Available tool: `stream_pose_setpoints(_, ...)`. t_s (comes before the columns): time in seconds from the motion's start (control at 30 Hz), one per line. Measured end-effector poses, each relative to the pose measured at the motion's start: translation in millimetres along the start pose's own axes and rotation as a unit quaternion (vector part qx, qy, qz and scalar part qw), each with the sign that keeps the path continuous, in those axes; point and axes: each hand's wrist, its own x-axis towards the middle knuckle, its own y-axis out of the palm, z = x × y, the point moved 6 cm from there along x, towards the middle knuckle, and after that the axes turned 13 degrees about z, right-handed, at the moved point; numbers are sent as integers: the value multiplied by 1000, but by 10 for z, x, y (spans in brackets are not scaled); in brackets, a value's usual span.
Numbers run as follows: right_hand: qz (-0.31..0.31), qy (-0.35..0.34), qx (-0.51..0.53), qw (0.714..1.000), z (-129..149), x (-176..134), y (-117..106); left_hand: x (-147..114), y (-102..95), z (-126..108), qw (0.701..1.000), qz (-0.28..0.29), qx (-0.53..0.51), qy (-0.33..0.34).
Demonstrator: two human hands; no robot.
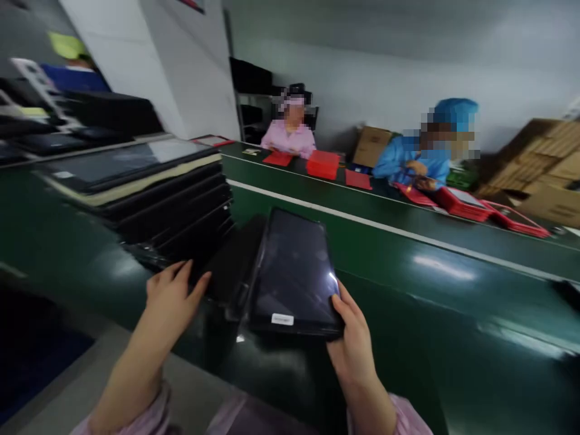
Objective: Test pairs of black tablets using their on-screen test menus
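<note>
One tablet [294,266] is in the right hand [356,332], gripped by its right edge with the thumb on its glossy face, just right of the stack [181,202] on the bench [453,344]. The left hand [170,305] is at the stack's near corner; whether it grips anything, I cannot tell. With a one-sided grip, the tablet could twist or slip; a knock could make the stack slide.
</note>
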Motion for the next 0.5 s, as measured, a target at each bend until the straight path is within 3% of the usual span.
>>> stream_pose_setpoints(0.1, -20, -7, -8, 1000, 7, 80, 50, 22, 102, 186, 999, 22, 6, -44)
stream_pose_setpoints(0.23, -49, -21, 6, 999, -64, 142, 162, -77, 157, 11, 999, 8, -32, -20)
stream_pose_setpoints(0.33, -68, -10, 12, 998, -101, 191, 222, -185, 169, -107, 994, 34, -101, -30)
stream_pose_setpoints(0.5, -62, 22, 10, 998, -120, 248, 158, -307, 223, -110, 954, 99, -244, -146)
